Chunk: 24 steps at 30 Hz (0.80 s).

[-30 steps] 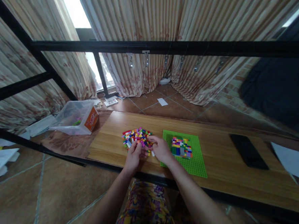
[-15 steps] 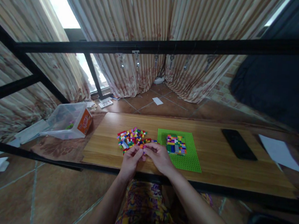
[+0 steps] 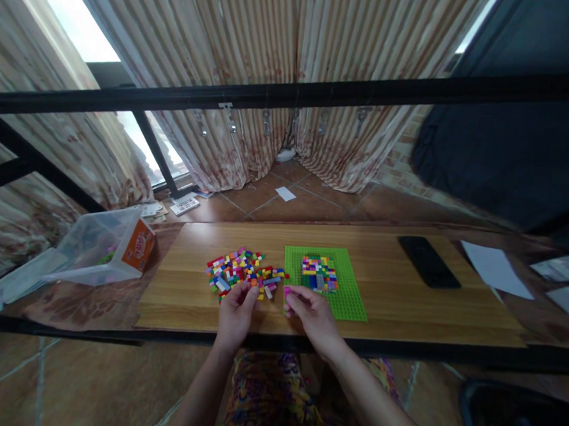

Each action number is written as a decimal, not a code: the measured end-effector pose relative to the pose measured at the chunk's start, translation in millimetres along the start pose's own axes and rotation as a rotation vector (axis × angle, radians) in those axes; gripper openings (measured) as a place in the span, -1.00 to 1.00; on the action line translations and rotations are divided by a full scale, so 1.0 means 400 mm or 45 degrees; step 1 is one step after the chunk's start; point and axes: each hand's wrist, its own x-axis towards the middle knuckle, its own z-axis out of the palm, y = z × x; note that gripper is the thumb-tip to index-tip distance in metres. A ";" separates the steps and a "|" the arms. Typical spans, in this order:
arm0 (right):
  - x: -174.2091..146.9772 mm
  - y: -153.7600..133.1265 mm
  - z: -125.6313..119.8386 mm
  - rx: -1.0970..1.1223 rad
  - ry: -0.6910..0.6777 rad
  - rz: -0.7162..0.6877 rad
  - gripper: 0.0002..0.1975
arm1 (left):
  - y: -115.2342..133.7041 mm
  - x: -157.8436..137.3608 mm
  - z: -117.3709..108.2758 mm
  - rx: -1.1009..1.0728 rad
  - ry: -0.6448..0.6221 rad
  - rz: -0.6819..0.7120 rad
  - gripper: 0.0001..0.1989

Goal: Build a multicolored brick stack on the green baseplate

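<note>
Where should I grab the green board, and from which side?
I'd pinch the board at its near right corner, coming in from the right. It lies flat on the table and looks thin, and the block build sits away from that corner, leaving bare studs. The right hand, holding a pink block, covers the near left part.

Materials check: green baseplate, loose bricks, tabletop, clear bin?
Green baseplate: likely moulded plastic; even color, regular stud grid.
Loose bricks: probably hard plastic; solid bright colors, blocky shapes.
Tabletop: wood or wood-look laminate, can't tell which; lengthwise grain, soft sheen at the far left corner.
Clear bin: probably thin plastic; cloudy, see-through walls.
</note>
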 end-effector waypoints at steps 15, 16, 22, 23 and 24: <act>-0.015 -0.003 -0.057 -0.633 0.150 -0.427 -0.83 | 0.026 0.082 -0.042 1.255 0.145 0.381 -0.72; -0.015 -0.005 -0.055 -0.664 0.146 -0.432 -0.83 | 0.028 0.073 -0.036 1.156 0.144 0.386 -0.74; -0.028 0.008 -0.037 -0.779 0.020 -0.460 -0.80 | 0.025 -0.032 0.057 0.215 -0.256 0.050 -0.73; -0.032 0.013 -0.033 -0.787 -0.033 -0.465 -0.79 | 0.021 -0.049 0.071 0.101 -0.312 -0.039 -0.74; -0.037 0.019 -0.030 -0.787 -0.079 -0.467 -0.78 | 0.016 -0.062 0.082 0.020 -0.321 -0.091 -0.75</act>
